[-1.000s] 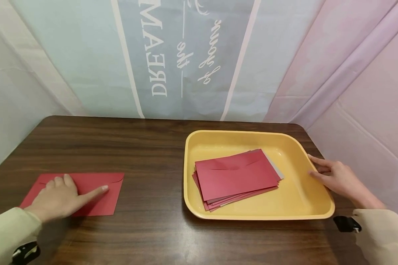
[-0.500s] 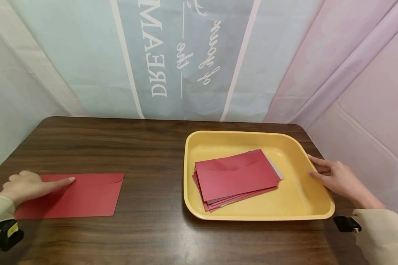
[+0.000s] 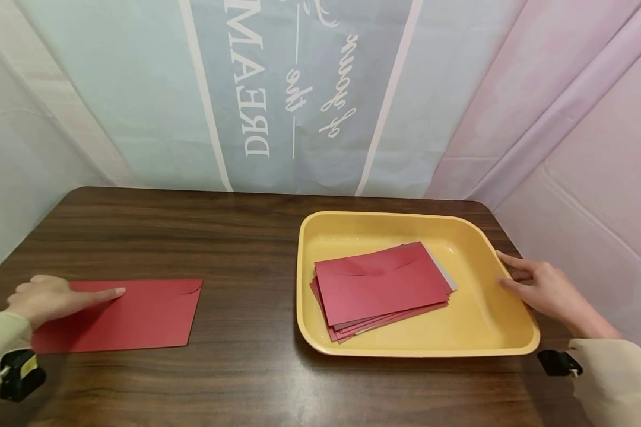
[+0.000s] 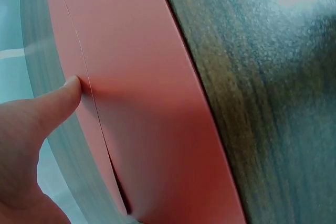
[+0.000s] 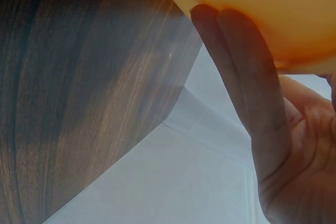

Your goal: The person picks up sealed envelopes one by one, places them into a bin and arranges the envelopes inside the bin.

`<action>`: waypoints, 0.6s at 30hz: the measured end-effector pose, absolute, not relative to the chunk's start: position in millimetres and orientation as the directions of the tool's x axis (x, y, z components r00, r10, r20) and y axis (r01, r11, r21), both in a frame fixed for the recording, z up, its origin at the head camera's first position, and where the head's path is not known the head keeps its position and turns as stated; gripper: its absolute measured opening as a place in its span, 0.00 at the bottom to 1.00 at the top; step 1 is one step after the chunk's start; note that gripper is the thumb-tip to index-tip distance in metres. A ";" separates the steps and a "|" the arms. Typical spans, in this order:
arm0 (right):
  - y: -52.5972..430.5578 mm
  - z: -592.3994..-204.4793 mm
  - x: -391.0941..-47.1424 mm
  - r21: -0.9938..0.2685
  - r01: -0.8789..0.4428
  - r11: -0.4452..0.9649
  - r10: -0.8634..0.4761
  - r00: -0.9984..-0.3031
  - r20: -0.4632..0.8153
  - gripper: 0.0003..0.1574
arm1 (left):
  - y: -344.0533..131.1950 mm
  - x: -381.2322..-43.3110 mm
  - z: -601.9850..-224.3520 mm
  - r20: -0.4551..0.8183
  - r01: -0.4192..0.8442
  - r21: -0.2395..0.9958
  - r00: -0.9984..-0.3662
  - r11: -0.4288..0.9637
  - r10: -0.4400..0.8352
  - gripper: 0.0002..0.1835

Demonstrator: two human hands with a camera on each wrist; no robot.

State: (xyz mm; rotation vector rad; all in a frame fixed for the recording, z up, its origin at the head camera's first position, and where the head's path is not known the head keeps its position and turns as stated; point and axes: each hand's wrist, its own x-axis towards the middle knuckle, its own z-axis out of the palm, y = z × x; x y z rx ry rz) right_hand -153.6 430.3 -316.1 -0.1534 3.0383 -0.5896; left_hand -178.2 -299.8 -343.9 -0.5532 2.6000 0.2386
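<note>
A red envelope lies flat at the left of the table, its flap line showing in the left wrist view. My left hand rests over its left part, the thumb stretched out and touching the paper beside the flap edge. My right hand holds the right side of a yellow tray, thumb over the rim and fingers against the outer wall. Inside the tray lies a loose stack of red envelopes, slightly fanned, with a grey edge sticking out at its right.
The dark wood-grain table ends at a printed fabric backdrop along the far side. Pale cloth walls stand at left and right. A small black device is strapped to each wrist.
My left hand has slid left across the envelope, drawing its thumb back from the right part toward the middle. My right hand and the tray have stayed in place.
</note>
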 end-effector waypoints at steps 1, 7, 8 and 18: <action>430.5 -316.2 -153.5 -0.376 -0.086 0.923 -0.103 -0.994 -0.026 0.36 | -300.8 -178.9 -344.9 -0.483 -0.429 0.068 -0.804 0.901 -0.346 0.70; 431.2 -316.7 -152.8 -0.373 -0.089 0.924 -0.103 -0.995 -0.018 0.35 | -305.0 -182.2 -350.3 -0.528 -0.457 0.118 -0.781 0.882 -0.334 0.74; 431.3 -316.8 -152.7 -0.372 -0.092 0.924 -0.105 -0.994 -0.015 0.35 | -304.9 -182.2 -350.6 -0.541 -0.453 0.139 -0.779 0.880 -0.316 0.74; 433.4 -317.8 -151.9 -0.368 -0.102 0.924 -0.109 -0.994 0.001 0.35 | -299.3 -184.1 -346.7 -0.553 -0.329 0.267 -0.822 0.906 -0.136 0.59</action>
